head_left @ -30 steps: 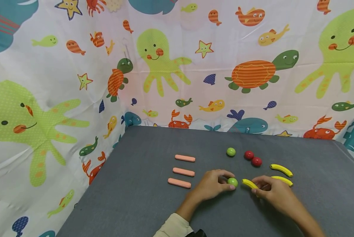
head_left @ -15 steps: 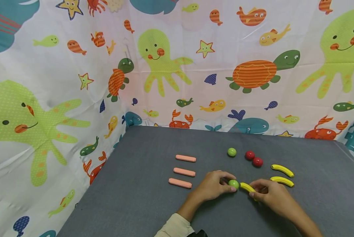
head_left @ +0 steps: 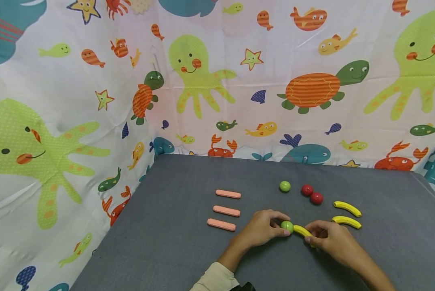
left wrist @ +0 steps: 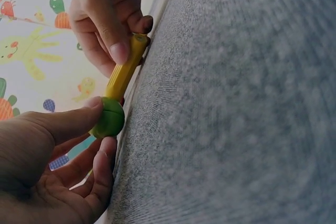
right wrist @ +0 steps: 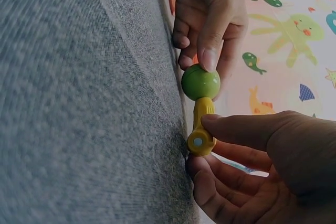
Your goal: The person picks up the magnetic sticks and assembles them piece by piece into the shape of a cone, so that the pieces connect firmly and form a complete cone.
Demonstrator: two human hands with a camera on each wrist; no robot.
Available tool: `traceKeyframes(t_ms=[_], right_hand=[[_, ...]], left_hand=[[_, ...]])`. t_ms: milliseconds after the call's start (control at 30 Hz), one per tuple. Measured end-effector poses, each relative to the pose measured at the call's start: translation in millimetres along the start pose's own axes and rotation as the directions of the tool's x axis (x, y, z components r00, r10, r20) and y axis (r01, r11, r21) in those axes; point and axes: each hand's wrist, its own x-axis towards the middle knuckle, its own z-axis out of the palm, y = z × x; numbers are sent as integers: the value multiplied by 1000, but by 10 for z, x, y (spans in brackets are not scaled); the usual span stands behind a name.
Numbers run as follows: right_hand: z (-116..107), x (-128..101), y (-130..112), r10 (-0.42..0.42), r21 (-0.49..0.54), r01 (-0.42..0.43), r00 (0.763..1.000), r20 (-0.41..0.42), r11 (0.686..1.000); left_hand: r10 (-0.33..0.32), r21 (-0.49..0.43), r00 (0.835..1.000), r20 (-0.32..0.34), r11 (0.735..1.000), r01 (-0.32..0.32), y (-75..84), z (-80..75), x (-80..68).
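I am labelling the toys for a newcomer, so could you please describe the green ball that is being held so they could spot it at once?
On the grey table, find the two hands at the near edge. The left hand pinches the green ball, whose side touches the tip of a yellow banana held by the right hand. The other green ball lies untouched farther back, beside two red balls.

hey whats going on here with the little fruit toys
A person sits at a grey table laid with toy pieces. Their left hand pinches a green ball, and their right hand holds a yellow banana piece, its end butted against the ball. Lying apart are three pink sticks, another green ball, two red balls and two more bananas.
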Motion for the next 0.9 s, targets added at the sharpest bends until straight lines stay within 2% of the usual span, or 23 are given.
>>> traceKeyframes(t_ms=[133, 300, 600, 767, 900], right_hand=[[6, 6, 5, 11, -11, -11, 1000, 5, 1000], [10, 37, 4, -23, -35, 23, 1000, 8, 999], [-15, 101, -99, -173, -90, 170, 985, -25, 981], [5, 131, -210, -269, -78, 266, 963, -27, 961], [32, 143, -264, -286, -63, 285, 958, -14, 957]], left_hand=[[-11, -11, 1000, 5, 1000, 11, -2, 1, -6], [-14, -25, 1000, 4, 1000, 14, -12, -7, -23], [-30, -108, 999, -10, 994, 29, -36, -52, -110], [-31, -129, 1000, -1, 991, 31, -45, -73, -129], [-20, -131, 1000, 15, 991, 22, -43, -74, -120]])
